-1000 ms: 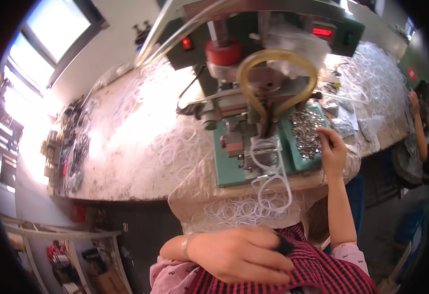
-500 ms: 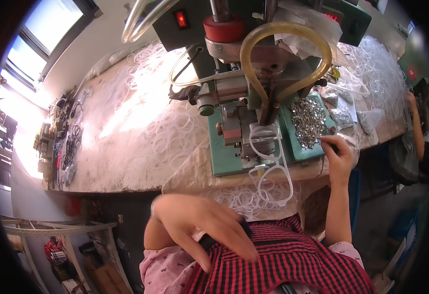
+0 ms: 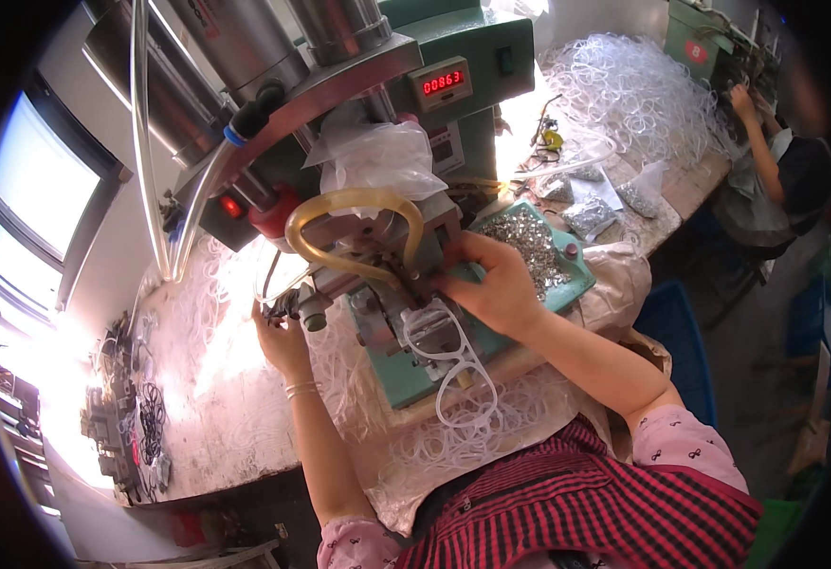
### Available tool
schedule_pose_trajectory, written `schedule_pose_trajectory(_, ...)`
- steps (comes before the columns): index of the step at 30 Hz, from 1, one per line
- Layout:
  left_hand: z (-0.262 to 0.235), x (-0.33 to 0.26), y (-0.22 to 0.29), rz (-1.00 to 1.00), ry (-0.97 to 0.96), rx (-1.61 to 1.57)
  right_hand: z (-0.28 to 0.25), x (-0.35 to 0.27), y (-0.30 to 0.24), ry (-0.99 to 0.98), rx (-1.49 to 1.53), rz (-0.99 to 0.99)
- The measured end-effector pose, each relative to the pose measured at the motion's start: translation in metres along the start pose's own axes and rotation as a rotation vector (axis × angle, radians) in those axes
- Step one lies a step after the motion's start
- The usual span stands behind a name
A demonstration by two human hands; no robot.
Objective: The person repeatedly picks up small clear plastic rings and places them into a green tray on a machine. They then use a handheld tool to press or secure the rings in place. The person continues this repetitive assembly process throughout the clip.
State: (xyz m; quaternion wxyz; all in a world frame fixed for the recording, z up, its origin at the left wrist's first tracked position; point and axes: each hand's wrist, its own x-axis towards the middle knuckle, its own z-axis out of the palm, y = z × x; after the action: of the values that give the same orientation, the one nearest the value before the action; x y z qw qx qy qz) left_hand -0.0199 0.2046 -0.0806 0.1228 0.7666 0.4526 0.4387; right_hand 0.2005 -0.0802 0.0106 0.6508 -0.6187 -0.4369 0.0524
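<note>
While left hand (image 3: 281, 339) steadies, right hand (image 3: 491, 284) feeds press (image 3: 387, 284)

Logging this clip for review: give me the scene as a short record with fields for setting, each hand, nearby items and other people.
Setting: green press machine on a cluttered workbench
Left hand: at the machine's left side, by a lever
Right hand: at the machine's working point, above clear plastic loops
Nearby: tray of small metal parts
Others: a person at the far bench
</note>
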Motion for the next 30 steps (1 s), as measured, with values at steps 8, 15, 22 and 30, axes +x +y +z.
schedule_pose_trajectory(8,-0.083,-0.070,0.077,-0.454,0.011,-1.490,0.022,-0.024,-0.006,0.009,0.241,0.175)
schedule_pose_trajectory(15,-0.100,-0.049,0.197,0.301,0.095,-0.879,0.023,-0.017,-0.036,-0.060,0.538,0.396)
schedule_pose_trajectory(22,-0.088,-0.088,0.197,0.835,-0.163,-0.672,-0.046,-0.048,-0.016,0.048,-0.606,-0.239)
schedule_pose_trajectory(30,-0.062,-0.098,0.197,0.899,-0.311,-0.558,-0.084,-0.056,0.081,0.160,-0.782,-0.109)
